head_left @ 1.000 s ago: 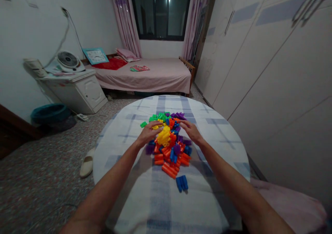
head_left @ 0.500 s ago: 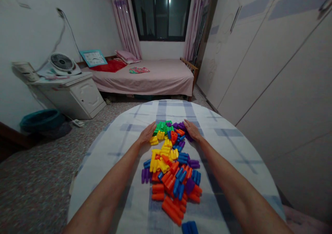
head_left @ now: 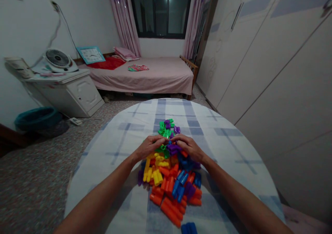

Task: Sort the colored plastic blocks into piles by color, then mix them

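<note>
Bullet-shaped plastic building blocks lie in a heap on the round table with its checked cloth (head_left: 116, 127). My left hand (head_left: 149, 147) bends over the far part of the heap, fingers stretched toward the right. From the other side my right hand (head_left: 190, 147) reaches in, and the fingertips of both hands nearly meet above purple blocks (head_left: 173, 149). Green blocks (head_left: 163, 132) lie just beyond the hands. Nearer to me are yellow blocks (head_left: 156, 176), orange-red blocks (head_left: 169, 211) and blue blocks (head_left: 180, 187). Some blocks are hidden under my palms.
One blue block (head_left: 189, 228) lies apart at the near edge of view. Past the table stands a bed (head_left: 160, 75). At left are a white cabinet (head_left: 85, 95) with a fan (head_left: 58, 58) and a bin (head_left: 38, 118); a wardrobe (head_left: 259, 71) rises at right.
Both hands have come inward and nearer to me, from the far sides of the heap to over it. Yellow, blue and purple blocks have been pushed closer together toward me.
</note>
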`<action>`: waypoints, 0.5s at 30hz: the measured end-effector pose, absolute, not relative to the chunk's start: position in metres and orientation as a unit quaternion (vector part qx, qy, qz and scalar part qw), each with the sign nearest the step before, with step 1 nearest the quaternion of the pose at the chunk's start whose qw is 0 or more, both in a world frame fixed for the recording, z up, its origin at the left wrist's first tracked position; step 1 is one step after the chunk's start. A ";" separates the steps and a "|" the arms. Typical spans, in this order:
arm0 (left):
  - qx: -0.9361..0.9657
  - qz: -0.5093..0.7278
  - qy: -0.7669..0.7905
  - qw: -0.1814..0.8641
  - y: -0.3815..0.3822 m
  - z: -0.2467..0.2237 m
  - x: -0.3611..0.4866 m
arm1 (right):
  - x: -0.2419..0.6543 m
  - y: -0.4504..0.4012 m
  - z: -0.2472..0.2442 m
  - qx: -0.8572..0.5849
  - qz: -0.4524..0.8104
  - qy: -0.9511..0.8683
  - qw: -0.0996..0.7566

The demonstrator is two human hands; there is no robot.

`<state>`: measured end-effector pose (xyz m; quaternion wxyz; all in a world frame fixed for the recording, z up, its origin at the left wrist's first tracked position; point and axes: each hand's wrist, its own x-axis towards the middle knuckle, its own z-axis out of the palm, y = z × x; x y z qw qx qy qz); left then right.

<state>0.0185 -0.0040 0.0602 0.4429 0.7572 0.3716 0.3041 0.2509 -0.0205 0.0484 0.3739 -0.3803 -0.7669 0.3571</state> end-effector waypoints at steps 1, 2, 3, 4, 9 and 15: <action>0.753 0.315 0.379 0.436 -0.004 0.061 0.016 | 0.251 -0.021 0.052 -0.378 0.350 -0.769 0.379; 0.745 0.337 0.392 0.422 0.000 0.060 0.013 | 0.252 -0.016 0.054 -0.386 0.335 -0.766 0.390; 0.735 0.364 0.410 0.400 0.009 0.058 0.010 | 0.252 -0.007 0.053 -0.405 0.313 -0.758 0.404; 0.726 0.388 0.430 0.372 0.020 0.054 0.009 | 0.253 0.007 0.051 -0.431 0.287 -0.748 0.414; 0.744 0.349 0.483 0.302 0.092 0.023 0.019 | 0.247 0.092 0.024 -0.568 0.206 -0.745 0.283; 0.752 0.297 0.472 0.350 0.112 0.011 0.053 | 0.225 0.124 0.009 -0.553 0.196 -0.785 0.201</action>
